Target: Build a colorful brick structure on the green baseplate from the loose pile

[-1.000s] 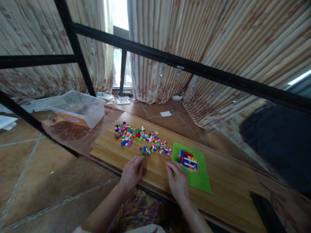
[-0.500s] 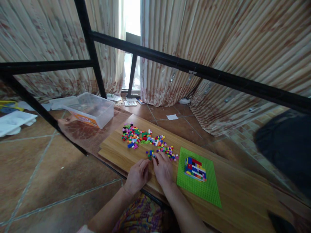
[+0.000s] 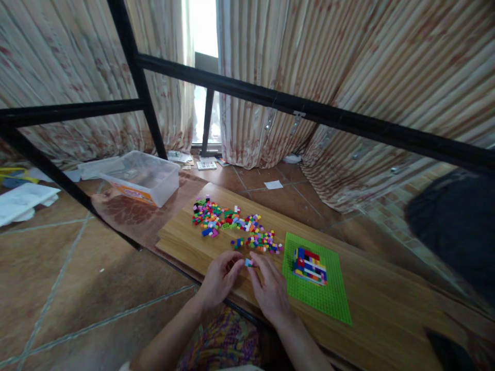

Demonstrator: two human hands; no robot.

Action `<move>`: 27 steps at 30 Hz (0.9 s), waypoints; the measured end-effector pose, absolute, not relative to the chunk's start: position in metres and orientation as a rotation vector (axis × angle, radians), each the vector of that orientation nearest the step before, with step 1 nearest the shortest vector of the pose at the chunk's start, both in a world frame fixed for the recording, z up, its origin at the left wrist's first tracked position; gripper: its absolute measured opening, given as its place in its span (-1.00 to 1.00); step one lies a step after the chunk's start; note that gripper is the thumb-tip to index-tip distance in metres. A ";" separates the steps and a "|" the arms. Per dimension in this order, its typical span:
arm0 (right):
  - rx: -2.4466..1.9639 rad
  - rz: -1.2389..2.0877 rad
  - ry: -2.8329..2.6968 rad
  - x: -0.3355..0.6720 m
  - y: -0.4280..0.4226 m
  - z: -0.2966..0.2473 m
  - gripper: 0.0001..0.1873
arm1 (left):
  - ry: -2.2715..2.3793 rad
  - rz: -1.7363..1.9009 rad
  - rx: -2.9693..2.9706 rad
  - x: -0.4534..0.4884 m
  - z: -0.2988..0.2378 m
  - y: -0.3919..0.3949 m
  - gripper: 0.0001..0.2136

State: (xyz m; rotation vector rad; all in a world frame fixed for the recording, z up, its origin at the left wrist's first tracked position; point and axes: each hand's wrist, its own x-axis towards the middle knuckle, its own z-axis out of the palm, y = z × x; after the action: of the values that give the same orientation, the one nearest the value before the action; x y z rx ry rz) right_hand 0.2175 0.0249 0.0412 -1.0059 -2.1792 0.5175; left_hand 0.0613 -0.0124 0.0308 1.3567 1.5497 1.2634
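Note:
Between the fingertips of both hands is a small piece of light-blue and other-coloured toy bricks (image 3: 248, 263), held just above the wooden board. My right hand (image 3: 271, 291) pinches it from the right with thumb and forefinger. From the left, the curled thumb and forefinger of my left hand (image 3: 220, 278) meet its edge. Fingertips partly cover the piece, so its full shape is hidden. Beyond the hands lies a scattered pile of toy bricks (image 3: 261, 240) in many colours. To the right, a rectangular multicoloured brick build (image 3: 309, 266) sits on a green baseplate (image 3: 332, 304).
The wooden board (image 3: 185, 247) carries everything at hand. Past its left end stands a clear plastic bin (image 3: 166, 188) with an orange label. A black metal frame (image 3: 247, 88) crosses in front of striped curtains (image 3: 270, 46). White paper (image 3: 273, 184) lies on the tiled floor.
Both hands have drawn back from the pile's near edge towards me. The small brick piece now shows between the fingertips, and the right hand has turned more open to view.

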 end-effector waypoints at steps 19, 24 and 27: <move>-1.223 1.427 -1.292 0.215 -0.001 0.042 -0.75 | 1.107 1.422 0.742 0.100 0.040 -0.021 -0.84; -1.265 1.447 -1.148 0.220 0.002 0.033 -0.69 | 1.175 1.459 0.504 0.093 0.040 -0.021 -0.79; -1.351 1.333 -1.270 0.226 0.013 0.023 -0.68 | 1.137 1.468 0.349 0.083 0.042 -0.021 -0.75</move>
State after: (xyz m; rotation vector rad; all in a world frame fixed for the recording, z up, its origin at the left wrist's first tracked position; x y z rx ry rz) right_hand 0.2264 0.0132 0.0235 -1.3510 -1.2703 1.3328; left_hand 0.0825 -0.0213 0.0421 0.3488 1.1372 1.4681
